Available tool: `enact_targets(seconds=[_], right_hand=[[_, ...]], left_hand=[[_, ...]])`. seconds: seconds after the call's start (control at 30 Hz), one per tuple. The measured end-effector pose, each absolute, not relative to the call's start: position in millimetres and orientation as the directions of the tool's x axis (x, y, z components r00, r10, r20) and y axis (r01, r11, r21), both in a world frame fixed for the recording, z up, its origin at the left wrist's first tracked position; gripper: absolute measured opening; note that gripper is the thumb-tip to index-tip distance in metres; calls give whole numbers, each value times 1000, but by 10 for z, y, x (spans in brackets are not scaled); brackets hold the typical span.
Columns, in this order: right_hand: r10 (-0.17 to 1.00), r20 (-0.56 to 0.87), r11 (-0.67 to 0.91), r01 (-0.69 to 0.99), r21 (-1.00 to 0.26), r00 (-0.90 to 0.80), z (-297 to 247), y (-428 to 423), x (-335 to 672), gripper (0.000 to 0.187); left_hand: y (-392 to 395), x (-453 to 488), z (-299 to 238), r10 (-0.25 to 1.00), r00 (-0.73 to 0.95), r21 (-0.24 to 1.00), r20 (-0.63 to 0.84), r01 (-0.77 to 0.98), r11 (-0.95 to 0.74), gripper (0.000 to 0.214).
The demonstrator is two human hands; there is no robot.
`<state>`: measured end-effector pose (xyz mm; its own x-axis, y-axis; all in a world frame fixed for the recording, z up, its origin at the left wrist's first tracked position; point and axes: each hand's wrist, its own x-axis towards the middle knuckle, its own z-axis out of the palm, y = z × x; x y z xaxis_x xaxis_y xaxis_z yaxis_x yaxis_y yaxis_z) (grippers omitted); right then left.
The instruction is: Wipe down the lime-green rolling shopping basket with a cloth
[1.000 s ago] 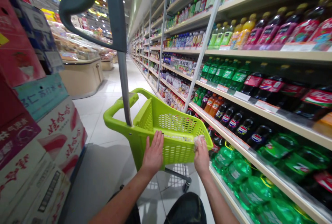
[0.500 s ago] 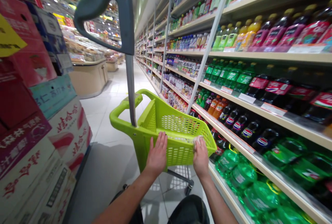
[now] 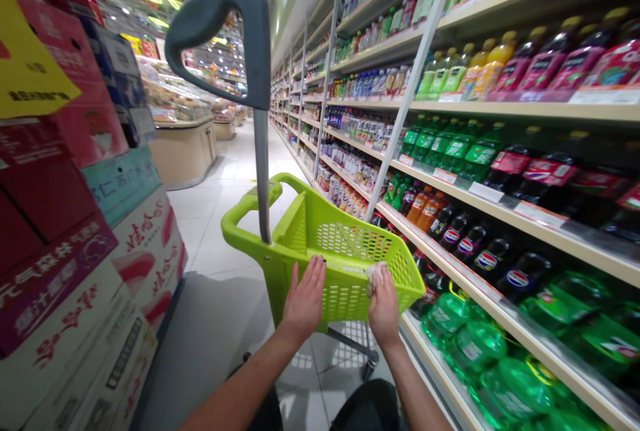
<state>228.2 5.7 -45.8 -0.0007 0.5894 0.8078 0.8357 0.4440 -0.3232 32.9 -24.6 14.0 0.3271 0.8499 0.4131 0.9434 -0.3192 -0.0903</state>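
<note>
A lime-green shopping basket cart (image 3: 345, 301) stands in front of me, with a grey looped handle (image 3: 257, 51) on a metal pole. My left hand (image 3: 306, 291) lies flat on the near side wall of the basket, fingers stretched out toward the rim. At the right part of the same wall, my right hand (image 3: 384, 304) is closed on a crumpled whitish cloth (image 3: 375, 276) pressed at the rim. Part of the cloth is hidden behind the fingers. Inside the basket, its perforated far wall shows.
Shelves with drink bottles (image 3: 483, 151) run along the right, close to the cart. Large green bottles (image 3: 515, 378) stand on the bottom shelf. Stacked cartons (image 3: 145, 251) rise at the left, bearing a yellow sign (image 3: 35, 64). A tiled aisle (image 3: 240, 141) leads away past a beige counter (image 3: 185, 151).
My right hand and the cloth have slid slightly left along the basket's rim. The left hand keeps its place on the wall. The whole view has shifted a little.
</note>
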Motion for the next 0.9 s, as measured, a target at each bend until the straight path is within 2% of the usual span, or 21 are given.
enact_targets(seconds=[0.07,0.2,0.27,0.43,0.53,0.63,0.77,0.9], right_hand=[[583,812,456,827,-328,0,-454,52,2171,49],[582,797,600,747,-288,-160,-348,10,1665,49],[583,793,620,729,-291,-178,-313,5,1604,49],[605,796,509,772,-381,-6,-426,76,2053,51],[613,788,490,751,-443,64,-432,134,1997,50],[603,798,584,673,-454,14,-227,125,1452,51],[530,833,739,570,-360,-160,200,12,586,50],[468,838,801,535,-268,-281,357,-71,378,48]], left_hand=[[-243,355,116,845,316,-84,430,946,-312,60],[-247,334,113,815,350,-65,461,930,-362,59],[-266,186,168,783,338,-52,522,929,-366,58],[-301,-521,481,691,2,78,723,993,-84,59],[-273,-802,640,707,-25,61,706,998,-25,59],[-244,-822,694,752,47,6,657,998,-69,57],[-272,-734,693,771,67,-3,634,996,-84,56],[-333,-742,695,782,88,-3,617,994,-109,58]])
